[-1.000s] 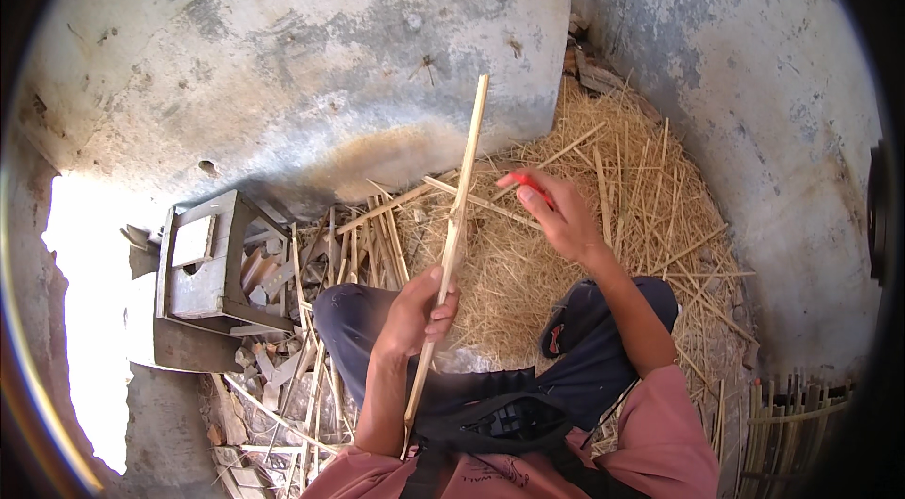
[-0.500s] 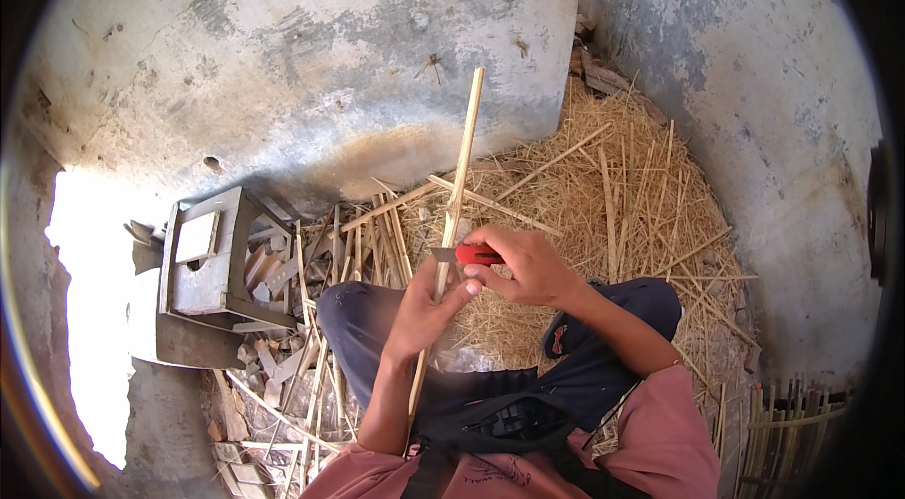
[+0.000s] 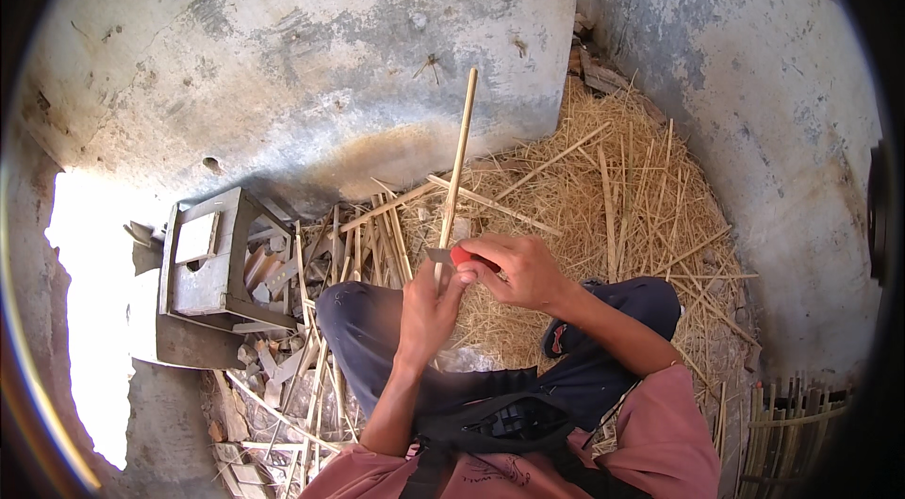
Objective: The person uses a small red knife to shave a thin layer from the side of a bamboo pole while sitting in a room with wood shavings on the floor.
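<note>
From my feed, the left hand [image 3: 426, 303] is wrapped tight around a long pale bamboo stick [image 3: 456, 177], which stands nearly upright and leans a bit right, its top against the grey concrete wall [image 3: 283, 56]; the right hand [image 3: 521, 271] is clamped on a red-handled knife [image 3: 462, 257], blade touching the stick just above the left fist; both sit over my dark-trousered knee [image 3: 363, 325]; straw and split bamboo strips [image 3: 622, 207] cover the floor behind; a small grey wooden stool [image 3: 209, 259] stands off to the left.
</note>
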`<state>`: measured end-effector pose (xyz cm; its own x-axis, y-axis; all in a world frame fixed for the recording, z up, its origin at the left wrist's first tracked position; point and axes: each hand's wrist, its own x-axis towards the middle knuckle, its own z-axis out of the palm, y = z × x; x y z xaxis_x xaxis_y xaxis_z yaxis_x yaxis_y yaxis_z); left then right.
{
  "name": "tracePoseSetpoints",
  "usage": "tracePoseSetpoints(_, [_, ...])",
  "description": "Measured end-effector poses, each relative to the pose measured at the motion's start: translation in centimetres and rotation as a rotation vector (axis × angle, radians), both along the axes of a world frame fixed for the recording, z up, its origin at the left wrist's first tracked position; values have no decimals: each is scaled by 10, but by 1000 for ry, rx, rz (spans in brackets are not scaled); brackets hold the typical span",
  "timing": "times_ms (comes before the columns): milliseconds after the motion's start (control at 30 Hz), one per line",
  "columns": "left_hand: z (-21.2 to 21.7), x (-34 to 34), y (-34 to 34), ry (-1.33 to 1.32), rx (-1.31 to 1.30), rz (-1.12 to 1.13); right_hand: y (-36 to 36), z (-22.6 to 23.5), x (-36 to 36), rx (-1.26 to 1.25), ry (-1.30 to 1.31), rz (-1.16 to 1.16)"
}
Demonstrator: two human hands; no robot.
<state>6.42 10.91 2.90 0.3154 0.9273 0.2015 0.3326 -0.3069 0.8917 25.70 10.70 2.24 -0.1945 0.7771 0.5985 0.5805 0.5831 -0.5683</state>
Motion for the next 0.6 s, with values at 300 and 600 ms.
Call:
tracePoseSetpoints(300, [4, 6, 0, 83, -11, 64, -4, 11, -3, -59, -48, -87])
tracePoseSetpoints(600, [-10, 7, 3, 124, 42, 71, 9, 10, 7, 47, -39, -188])
